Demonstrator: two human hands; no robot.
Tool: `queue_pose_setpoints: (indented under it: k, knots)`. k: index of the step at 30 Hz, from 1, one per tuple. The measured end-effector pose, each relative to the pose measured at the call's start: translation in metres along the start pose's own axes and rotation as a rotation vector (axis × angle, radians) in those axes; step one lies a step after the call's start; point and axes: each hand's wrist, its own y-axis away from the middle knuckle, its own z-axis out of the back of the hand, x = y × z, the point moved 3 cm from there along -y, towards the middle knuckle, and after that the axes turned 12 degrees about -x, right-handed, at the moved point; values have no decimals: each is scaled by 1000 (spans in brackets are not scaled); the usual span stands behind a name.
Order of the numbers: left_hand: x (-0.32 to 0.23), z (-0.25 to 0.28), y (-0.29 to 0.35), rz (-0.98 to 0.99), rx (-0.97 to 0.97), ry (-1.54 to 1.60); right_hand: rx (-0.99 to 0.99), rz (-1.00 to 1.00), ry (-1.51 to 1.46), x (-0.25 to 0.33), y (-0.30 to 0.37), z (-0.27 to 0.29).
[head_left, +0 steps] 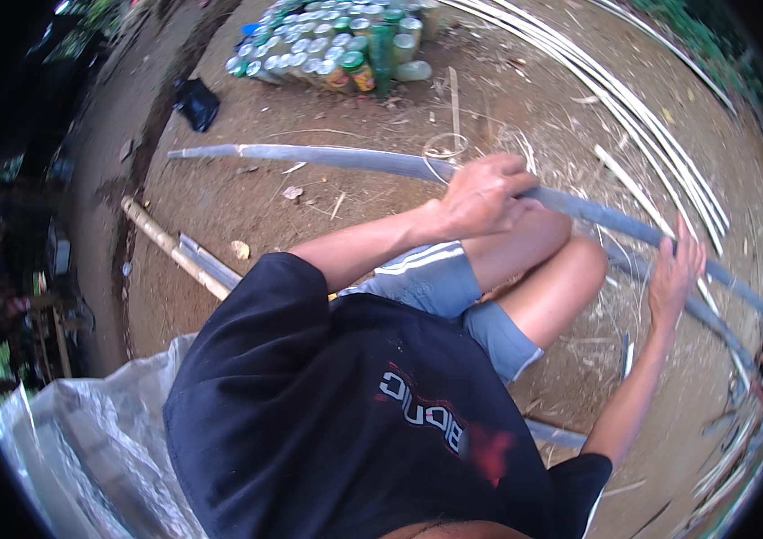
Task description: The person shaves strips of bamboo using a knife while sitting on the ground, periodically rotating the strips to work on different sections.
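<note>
A long, grey split bamboo strip (337, 160) stretches across in front of me, over my knees, from the far left to the right edge. My left hand (487, 193) is closed round it near its middle, just above my left knee; the undersides of those fingers are hidden. Farther right, my right hand (676, 274) grips the same strip, thumb on the near side and fingers reaching over it. A thin curled shaving (446, 148) loops beside the strip near my left hand.
Stacked jars and bottles (337, 54) stand at the far side. Pale thin bamboo strips (615, 94) lie at the far right. A bamboo pole (175, 247) rests on the ground at left, below a black plastic bag (196, 103). Translucent sheeting (103, 440) is at lower left.
</note>
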Motion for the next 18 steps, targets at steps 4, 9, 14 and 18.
queue_pose_setpoints:
  k: [4, 9, 14, 18]
  knots:
    - [-7, 9, -12, -28, 118, 27, 224, -39, 83, -33, 38, -12]
    - [-35, 14, -39, -90, 433, -76, 461, -277, -202, -19, 73, 13]
    - [-83, 39, -86, -403, 543, -210, 536, -449, -377, -1, 93, 31]
    - [-121, 43, -139, -894, 218, -252, 354, -423, -422, 4, 113, 39]
